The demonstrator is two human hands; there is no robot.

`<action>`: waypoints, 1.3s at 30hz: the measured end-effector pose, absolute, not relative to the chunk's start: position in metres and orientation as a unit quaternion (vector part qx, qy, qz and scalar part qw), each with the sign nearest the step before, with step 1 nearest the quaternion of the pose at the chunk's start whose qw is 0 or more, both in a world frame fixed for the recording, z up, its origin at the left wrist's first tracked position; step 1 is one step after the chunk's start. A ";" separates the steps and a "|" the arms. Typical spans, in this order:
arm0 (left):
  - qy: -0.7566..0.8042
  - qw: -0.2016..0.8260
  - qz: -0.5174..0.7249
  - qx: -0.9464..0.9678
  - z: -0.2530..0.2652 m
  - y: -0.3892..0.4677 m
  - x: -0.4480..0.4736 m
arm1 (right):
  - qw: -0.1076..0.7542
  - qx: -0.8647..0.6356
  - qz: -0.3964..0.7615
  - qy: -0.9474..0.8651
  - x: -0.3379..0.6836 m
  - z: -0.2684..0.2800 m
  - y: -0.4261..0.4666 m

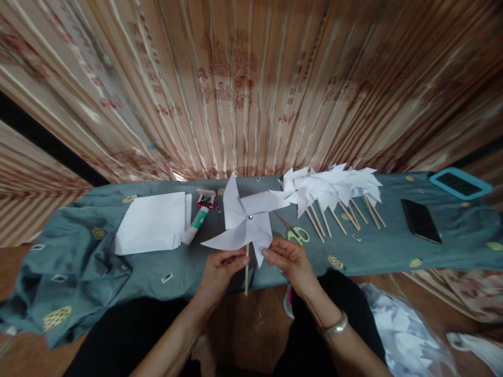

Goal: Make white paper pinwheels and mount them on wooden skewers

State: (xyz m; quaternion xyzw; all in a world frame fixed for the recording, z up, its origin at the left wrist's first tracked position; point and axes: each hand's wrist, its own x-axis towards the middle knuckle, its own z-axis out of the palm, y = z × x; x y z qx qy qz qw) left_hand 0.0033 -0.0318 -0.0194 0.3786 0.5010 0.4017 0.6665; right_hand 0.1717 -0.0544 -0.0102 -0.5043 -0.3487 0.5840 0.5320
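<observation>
A white paper pinwheel on a thin wooden stick stands upright in front of me, with a metal pin at its centre. My left hand is closed around the stick just below the blades. With thumb and fingers, my right hand pinches the tip of the lower right blade. Scissors with green handles lie behind my right hand. Left of the pinwheel are a glue stick and a small red box of dark pins.
Several finished pinwheels lie in an overlapping row at the right. A stack of white paper is on the left of the cloth-covered table. Farther right lie a dark phone and a blue-framed tablet. A plastic bag of white paper sits on the floor.
</observation>
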 end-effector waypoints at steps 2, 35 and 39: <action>0.499 0.666 0.401 0.382 -0.020 -0.032 0.003 | 0.527 -0.496 0.598 -0.343 0.169 -0.008 -0.055; 0.466 0.698 0.434 0.328 -0.021 -0.032 0.003 | 0.303 -0.535 0.504 -0.606 0.163 -0.021 -0.070; 0.463 0.708 0.430 0.315 -0.017 -0.034 0.003 | 0.285 -0.516 0.509 -0.628 0.156 -0.024 -0.072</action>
